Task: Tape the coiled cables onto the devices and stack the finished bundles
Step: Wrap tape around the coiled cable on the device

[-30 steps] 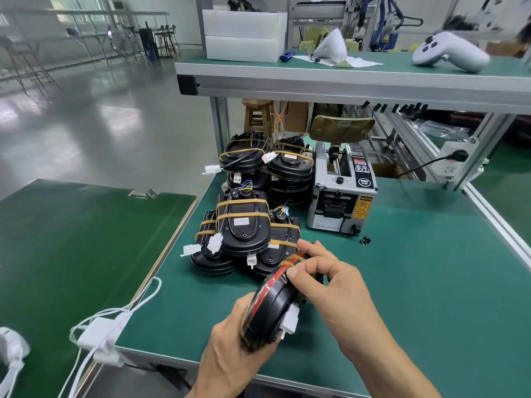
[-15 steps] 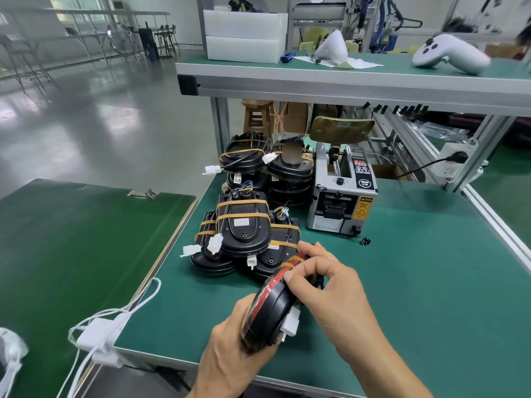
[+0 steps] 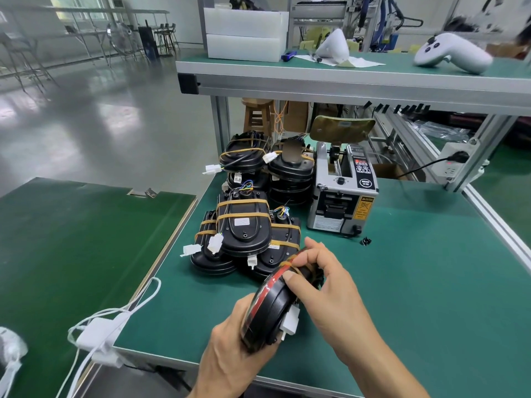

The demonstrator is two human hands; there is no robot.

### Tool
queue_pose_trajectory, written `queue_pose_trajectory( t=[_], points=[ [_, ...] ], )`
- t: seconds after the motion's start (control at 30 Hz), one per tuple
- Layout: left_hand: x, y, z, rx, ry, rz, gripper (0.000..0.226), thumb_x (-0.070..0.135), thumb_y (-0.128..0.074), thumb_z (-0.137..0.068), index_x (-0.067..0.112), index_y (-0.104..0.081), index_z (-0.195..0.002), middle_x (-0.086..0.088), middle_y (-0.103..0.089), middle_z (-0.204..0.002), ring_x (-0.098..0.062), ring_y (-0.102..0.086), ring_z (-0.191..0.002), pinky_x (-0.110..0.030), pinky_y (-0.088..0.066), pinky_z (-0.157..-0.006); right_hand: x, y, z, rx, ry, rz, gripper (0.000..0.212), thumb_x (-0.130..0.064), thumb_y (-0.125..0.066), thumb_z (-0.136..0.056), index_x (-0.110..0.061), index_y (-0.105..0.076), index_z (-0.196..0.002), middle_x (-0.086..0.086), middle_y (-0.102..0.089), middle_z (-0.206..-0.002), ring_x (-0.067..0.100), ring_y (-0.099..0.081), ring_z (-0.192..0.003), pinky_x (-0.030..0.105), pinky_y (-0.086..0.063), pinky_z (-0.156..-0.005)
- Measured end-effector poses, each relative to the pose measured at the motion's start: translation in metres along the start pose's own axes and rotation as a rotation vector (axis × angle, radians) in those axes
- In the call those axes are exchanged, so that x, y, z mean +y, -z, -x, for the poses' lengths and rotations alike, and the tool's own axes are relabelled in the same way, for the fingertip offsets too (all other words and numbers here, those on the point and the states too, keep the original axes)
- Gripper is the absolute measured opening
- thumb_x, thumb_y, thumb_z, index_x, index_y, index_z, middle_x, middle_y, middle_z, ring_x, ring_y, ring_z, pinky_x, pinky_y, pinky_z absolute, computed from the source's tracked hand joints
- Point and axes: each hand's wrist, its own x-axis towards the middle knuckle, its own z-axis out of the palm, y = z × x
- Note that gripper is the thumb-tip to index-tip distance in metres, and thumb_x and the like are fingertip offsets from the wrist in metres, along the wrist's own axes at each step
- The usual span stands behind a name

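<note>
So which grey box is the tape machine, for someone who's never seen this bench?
On the green bench, look right of the black bundles. The tape machine stands there, the only metal box, with a yellow warning label on its side.

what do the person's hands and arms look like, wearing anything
Both the left hand and the right hand are bare: no gloves, rings, watch or wrist strap show. The forearms are bare too, with no sleeve in view down to the frame edge. Fingernails are short and unpainted.

Left hand (image 3: 230, 360) fingers hidden behind the held device (image 3: 265, 308), both forearms cut off at bottom edge
</note>
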Motion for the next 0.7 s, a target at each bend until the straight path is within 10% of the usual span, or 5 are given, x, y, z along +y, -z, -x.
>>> queue_pose_trajectory(
  t=[0.3, 0.43, 0.7],
  points=[
    [0.001, -0.003, 0.000, -0.025, 0.091, -0.011, 0.068, 0.070, -0.084, -0.065, 0.073, -0.052, -0.125, 0.044, -0.062, -0.080, -0.001, -0.066, -0.077, 0.003, -0.042, -0.063, 0.007, -0.012, -0.008, 0.094, -0.012, -0.109, 0.026, -0.016, -0.071, -0.093, -0.042, -0.068, -0.089, -0.034, -0.051, -0.134, 0.000, -0.037, -0.144, 0.043, -0.032, -0.122],
    [0.005, 0.000, -0.001, 0.042, 0.003, -0.057, 0.068, 0.063, -0.082, -0.064, 0.062, -0.056, -0.127, 0.032, -0.066, -0.099, -0.010, -0.069, -0.079, -0.014, -0.054, -0.059, 0.006, -0.011, -0.003, 0.076, 0.015, -0.069, 0.029, -0.028, -0.079, -0.087, -0.050, -0.063, -0.099, -0.049, -0.047, -0.124, -0.005, -0.036, -0.142, 0.037, -0.034, -0.120],
    [-0.003, -0.001, 0.001, 0.021, -0.038, -0.043, 0.069, 0.056, -0.080, -0.063, 0.064, -0.054, -0.126, 0.037, -0.067, -0.086, -0.013, -0.072, -0.075, -0.016, -0.054, -0.058, 0.004, -0.004, 0.008, -0.146, 0.080, 0.189, 0.101, -0.075, -0.072, -0.055, -0.059, -0.033, -0.146, -0.055, -0.005, -0.146, -0.024, 0.011, -0.145, 0.028, -0.013, -0.122]
  ],
)
